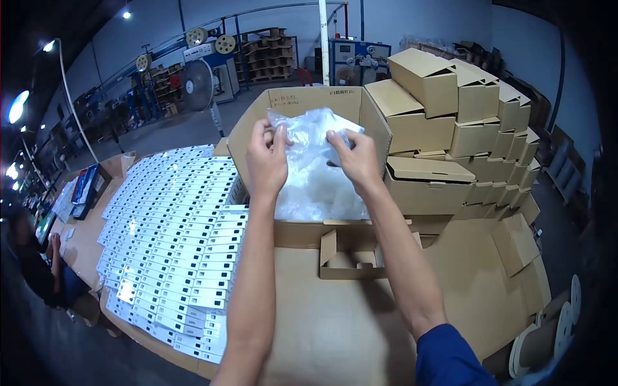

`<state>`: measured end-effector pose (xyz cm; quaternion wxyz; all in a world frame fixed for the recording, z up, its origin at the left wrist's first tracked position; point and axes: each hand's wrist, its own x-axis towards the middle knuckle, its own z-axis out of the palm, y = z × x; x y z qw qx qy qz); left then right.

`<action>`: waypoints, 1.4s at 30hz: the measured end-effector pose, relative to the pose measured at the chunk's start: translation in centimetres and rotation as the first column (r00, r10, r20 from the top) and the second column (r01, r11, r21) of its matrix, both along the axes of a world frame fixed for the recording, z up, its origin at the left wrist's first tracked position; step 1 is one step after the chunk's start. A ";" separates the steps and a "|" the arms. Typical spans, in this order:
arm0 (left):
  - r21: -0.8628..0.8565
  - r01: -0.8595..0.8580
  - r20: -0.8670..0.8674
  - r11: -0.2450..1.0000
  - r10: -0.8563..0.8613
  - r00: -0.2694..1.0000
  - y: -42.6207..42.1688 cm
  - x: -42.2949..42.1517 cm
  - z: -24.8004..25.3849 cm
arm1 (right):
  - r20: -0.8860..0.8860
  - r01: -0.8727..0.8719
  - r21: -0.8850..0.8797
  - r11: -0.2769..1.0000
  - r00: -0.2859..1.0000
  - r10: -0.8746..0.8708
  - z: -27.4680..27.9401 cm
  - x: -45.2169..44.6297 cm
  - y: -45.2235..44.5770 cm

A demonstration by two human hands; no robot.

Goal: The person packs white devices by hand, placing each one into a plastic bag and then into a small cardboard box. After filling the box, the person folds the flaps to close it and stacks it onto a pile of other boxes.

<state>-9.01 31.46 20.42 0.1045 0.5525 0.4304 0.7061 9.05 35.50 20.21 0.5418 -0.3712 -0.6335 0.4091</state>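
Both hands hold a clear plastic bag point(309, 132) up in front of a large open cardboard box point(248, 122). My left hand point(267, 157) pinches its left side between thumb and fingers. On the right side, my right hand point(355, 157) grips the bag near a white piece at its top. More clear plastic point(315, 193) fills the large box below the hands. A small open carton point(351, 273) stands on the cardboard-covered table point(302, 321), just in front of the large box.
Rows of white boxes point(174, 238) cover the table's left side. Brown cartons point(425, 132) are stacked at the right. A person point(55, 264) sits at the far left. Behind stand a fan point(198, 85) and machines; spools point(547, 341) lie at lower right.
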 end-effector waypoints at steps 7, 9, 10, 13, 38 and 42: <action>0.164 0.543 0.555 0.824 -0.532 0.640 -11.1 3.4 -6.8 | -0.567 -0.260 -0.214 0.942 0.818 0.097 -5.1 2.7 -13.8; 0.026 0.626 0.525 0.780 -0.543 0.655 -13.9 4.2 -8.6 | -0.476 -0.188 -0.249 0.950 0.878 0.048 -8.3 3.7 -16.5; -0.048 0.659 0.513 0.750 -0.548 0.661 -15.4 4.6 -9.4 | -0.457 -0.175 -0.270 0.947 0.889 0.034 -9.8 4.1 -18.2; -0.285 0.574 0.382 0.767 -0.458 0.803 -18.5 4.9 -11.2 | -0.306 -0.035 -0.324 0.945 0.950 -0.070 -15.3 5.5 -21.6; -0.593 0.158 0.034 0.789 -0.172 0.984 -25.9 8.2 -14.1 | 0.060 0.468 -0.047 0.883 0.883 -0.465 -20.0 7.8 -31.5; -0.538 0.244 0.202 0.807 -0.158 0.967 -25.2 7.6 -15.0 | 0.264 0.320 -0.323 0.890 0.934 -0.240 -19.3 9.5 -32.6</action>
